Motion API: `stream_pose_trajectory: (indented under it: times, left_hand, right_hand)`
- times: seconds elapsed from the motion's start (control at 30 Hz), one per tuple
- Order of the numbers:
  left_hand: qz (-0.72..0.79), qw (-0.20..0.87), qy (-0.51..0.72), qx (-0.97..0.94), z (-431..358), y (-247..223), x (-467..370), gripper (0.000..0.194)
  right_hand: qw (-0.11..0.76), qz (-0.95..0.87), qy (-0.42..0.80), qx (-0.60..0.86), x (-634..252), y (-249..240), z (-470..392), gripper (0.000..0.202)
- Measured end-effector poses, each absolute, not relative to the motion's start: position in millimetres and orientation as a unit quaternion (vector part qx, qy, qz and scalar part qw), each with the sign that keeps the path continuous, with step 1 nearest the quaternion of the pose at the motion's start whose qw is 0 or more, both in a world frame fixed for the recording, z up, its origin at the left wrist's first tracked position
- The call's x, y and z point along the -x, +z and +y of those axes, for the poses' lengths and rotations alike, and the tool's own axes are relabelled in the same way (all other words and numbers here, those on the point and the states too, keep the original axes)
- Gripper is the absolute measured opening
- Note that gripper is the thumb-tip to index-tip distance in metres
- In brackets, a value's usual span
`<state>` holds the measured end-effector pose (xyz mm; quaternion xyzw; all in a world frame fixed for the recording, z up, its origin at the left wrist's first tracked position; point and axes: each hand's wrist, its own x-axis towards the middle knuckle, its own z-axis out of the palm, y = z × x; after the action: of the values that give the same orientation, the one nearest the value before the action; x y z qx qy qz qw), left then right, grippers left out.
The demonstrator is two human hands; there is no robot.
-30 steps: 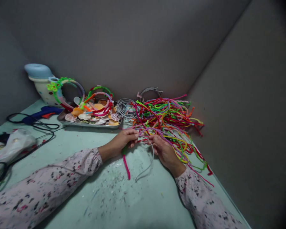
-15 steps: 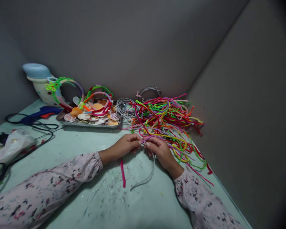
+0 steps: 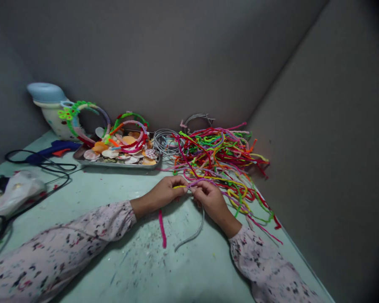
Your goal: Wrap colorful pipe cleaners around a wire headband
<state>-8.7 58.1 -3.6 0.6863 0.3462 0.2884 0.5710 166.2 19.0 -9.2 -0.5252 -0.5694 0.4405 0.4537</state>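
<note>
My left hand (image 3: 167, 190) and my right hand (image 3: 211, 201) meet over the table, fingertips nearly touching, both closed in a pinch. A purple pipe cleaner (image 3: 196, 182) runs between them, with a short yellow stretch (image 3: 178, 186) showing at the left fingers. From beneath my right hand a thin grey wire (image 3: 194, 236) curves down toward me. Just where the wire and the pipe cleaner join is hidden by my fingers. Below my left wrist a pink pipe cleaner (image 3: 162, 231) hangs or lies; its upper end is out of sight.
Beyond my right hand spreads a tangled heap of coloured pipe cleaners (image 3: 221, 147). Coiled grey wire (image 3: 167, 141) lies beside a metal tray (image 3: 120, 165) holding shells and wrapped headbands (image 3: 109, 120). A blue glue gun (image 3: 50, 150), black cord (image 3: 65, 182), and blue-lidded container (image 3: 52, 113) are left.
A yellow stretch now shows at my left fingers. My fingertips have shifted slightly at the purple pipe cleaner, and the wire's free end has moved a little to the right.
</note>
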Motion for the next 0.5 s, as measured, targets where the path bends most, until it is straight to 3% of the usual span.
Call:
stream_pose_trajectory:
  times: [0.5]
  left_hand:
    - [0.341, 0.564, 0.288, -0.694, 55.7, 2.7, 9.3, 0.016]
  right_hand:
    - [0.458, -0.574, 0.431, 0.524, -165.9, -11.8, 17.4, 0.013]
